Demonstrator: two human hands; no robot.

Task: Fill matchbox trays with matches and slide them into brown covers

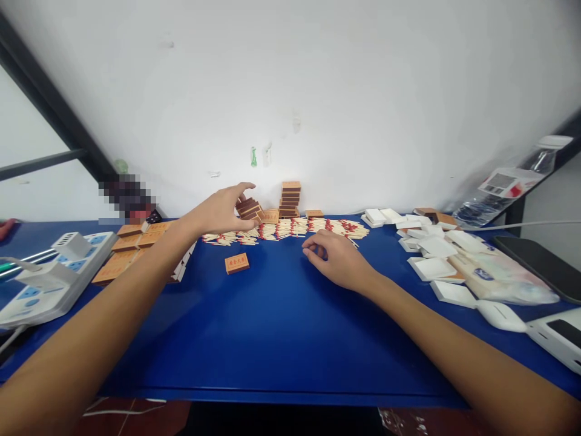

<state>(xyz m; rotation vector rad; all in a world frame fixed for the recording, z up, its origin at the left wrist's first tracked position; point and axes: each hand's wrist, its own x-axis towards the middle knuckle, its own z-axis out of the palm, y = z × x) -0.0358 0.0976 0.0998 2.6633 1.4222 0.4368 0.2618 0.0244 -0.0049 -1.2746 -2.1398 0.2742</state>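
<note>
My left hand reaches to the back of the table, its thumb and fingers around a tilted stack of matchboxes with dark striking sides. My right hand hovers or rests over the blue table, fingers curled, with nothing visible in them. Loose red-tipped matches lie in a long band behind both hands. A single orange matchbox lies flat between the hands. Just right of the left hand, an upright stack of matchboxes stands against the wall.
More matchboxes lie in rows at the left, partly behind my forearm, beside a white power strip. White matchbox trays are scattered at the right, near a tissue pack, a phone and a leaning bottle.
</note>
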